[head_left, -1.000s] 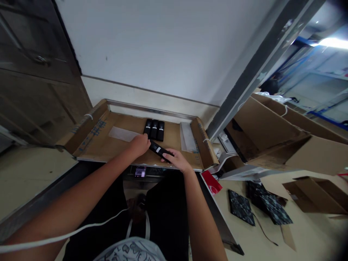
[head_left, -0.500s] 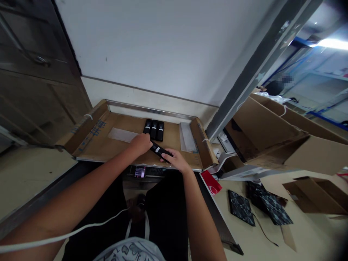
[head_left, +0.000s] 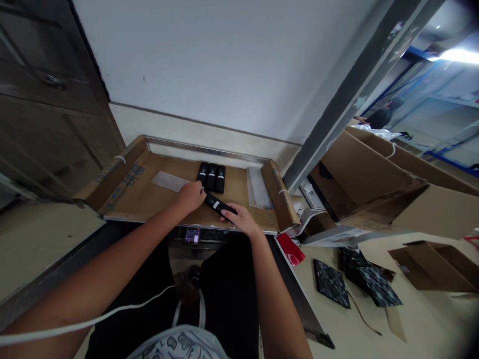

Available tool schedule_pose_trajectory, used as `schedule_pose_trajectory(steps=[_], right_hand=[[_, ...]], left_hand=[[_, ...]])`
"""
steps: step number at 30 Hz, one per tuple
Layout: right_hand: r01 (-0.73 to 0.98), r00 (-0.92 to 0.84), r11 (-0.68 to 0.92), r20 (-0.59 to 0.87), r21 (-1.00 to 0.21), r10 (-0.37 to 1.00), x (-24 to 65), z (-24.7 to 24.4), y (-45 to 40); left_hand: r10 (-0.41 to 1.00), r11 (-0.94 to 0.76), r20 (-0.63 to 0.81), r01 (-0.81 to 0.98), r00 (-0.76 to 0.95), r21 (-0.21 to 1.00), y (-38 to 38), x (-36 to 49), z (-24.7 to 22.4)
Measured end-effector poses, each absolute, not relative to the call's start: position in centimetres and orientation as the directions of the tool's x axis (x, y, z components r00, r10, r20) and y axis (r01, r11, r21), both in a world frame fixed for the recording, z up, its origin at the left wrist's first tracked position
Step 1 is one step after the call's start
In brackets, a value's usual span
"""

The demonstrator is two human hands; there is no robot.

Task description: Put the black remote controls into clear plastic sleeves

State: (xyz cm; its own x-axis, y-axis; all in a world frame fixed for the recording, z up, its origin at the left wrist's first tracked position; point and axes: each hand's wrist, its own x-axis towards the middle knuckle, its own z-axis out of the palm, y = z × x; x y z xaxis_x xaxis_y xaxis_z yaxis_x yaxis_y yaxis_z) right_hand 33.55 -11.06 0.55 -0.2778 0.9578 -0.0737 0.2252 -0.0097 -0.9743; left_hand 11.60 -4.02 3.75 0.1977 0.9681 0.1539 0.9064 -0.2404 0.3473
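A black remote-like device (head_left: 217,203) with a small white label is held slantwise over the cardboard-lined tray (head_left: 149,202). My right hand (head_left: 241,218) grips its lower right end, thumb on top. At the upper left end my left hand (head_left: 192,195) is closed, its fingertips against the device; a small pale bit shows there, too small to make out. Just beyond, three matching black devices (head_left: 211,177) lie side by side, labels up. To the left lies a flat translucent sleeve (head_left: 168,181), and a stack of similar sleeves (head_left: 257,187) rests at the tray's right.
A lit phone (head_left: 192,235) sits below the tray's front edge. Red packaging (head_left: 291,250) is at the right corner. A large open carton (head_left: 381,174) stands to the right, with patterned black items (head_left: 331,283) on the floor. A white cable (head_left: 123,310) crosses my left forearm.
My left hand and the near end of the held device have shifted slightly left and up. My right hand keeps its grip almost in place. The three lying devices have stayed put.
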Motion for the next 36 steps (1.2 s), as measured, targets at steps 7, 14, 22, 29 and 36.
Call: schedule_pose_trajectory(steps=[7, 14, 22, 29, 36], right_hand=[[0.262, -0.271, 0.019, -0.055, -0.965, 0.961, 33.6, 0.3, -11.1], [0.238, -0.271, 0.042, -0.025, -0.970, 0.962, 33.5, 0.3, -11.1], [0.214, -0.254, 0.014, -0.042, -0.977, 0.966, 33.5, 0.5, -11.2], [0.236, -0.279, 0.030, -0.039, -0.971, 0.960, 33.5, 0.2, -11.0], [0.213, -0.255, 0.039, -0.017, -0.976, 0.967, 33.4, 0.5, -11.2]], left_hand=[[0.969, -0.246, 0.102, 0.929, 0.227, 0.274, -3.8, 11.8, 4.0], [0.939, -0.336, 0.171, 0.905, 0.300, 0.259, -4.8, 12.5, 4.1], [0.878, -0.476, 0.269, 0.778, 0.395, 0.410, -3.4, 10.0, 4.7], [0.824, -0.551, 0.139, 0.720, 0.549, 0.421, -2.5, 8.5, 4.8], [0.795, -0.594, 0.208, 0.663, 0.569, 0.456, -1.0, 8.2, 4.9]])
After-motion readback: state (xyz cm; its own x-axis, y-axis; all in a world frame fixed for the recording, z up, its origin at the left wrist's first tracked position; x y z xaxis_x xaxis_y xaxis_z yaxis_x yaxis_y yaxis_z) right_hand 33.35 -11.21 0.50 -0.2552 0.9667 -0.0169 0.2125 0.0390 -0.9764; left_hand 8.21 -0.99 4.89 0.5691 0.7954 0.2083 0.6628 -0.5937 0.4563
